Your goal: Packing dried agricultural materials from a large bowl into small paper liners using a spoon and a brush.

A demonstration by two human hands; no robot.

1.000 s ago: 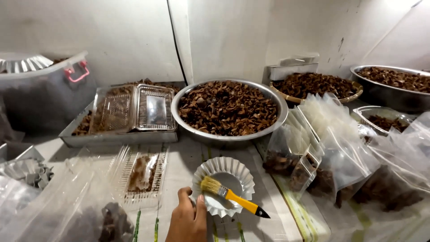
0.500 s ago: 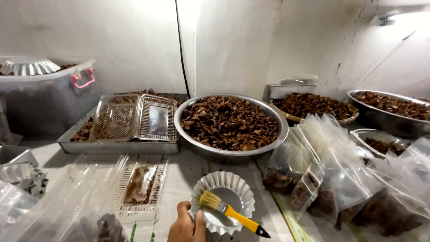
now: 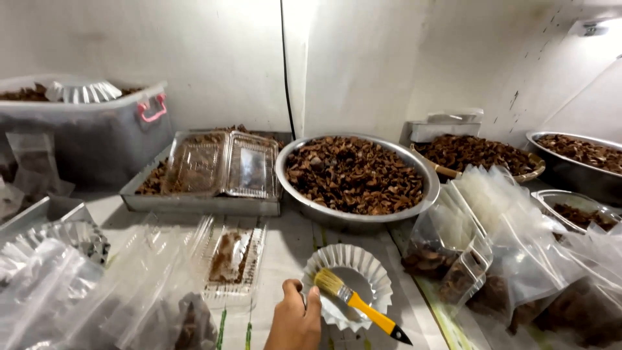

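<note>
A person's hand [image 3: 295, 321] rises from the near edge of the worktable [image 3: 291, 243], thumb and fingers curled over the left rim of a white fluted paper cup [image 3: 348, 285]; which hand it is cannot be told, and the grip looks loose, fingers together on the pleated edge. A brush with pale bristles and a yellow handle [image 3: 355, 303] lies tilted across the cup, bristles inside, dark tip pointing off the cup's near right side, no hand on it. Left of the cup sits a clear plastic tray [image 3: 230, 259] holding a brown piece, with crumpled clear bags [image 3: 78, 291] crowding further left. Right of the cup, sealed clear pouches [image 3: 492, 259] with dark contents lean in a heap, leaving only a narrow strip of bare table around the cup. Just behind the cup stands a wide steel bowl [image 3: 355, 175] filled with dried brown pieces, its rim near the cup. Left of the bowl a metal tray [image 3: 194, 201] carries open clear clamshell boxes; beyond that a grey tub with a pink latch [image 3: 84, 139]. Right of the bowl, against the white wall, a woven basket [image 3: 479, 155] and another steel bowl [image 3: 576, 159] hold more brown pieces.
</note>
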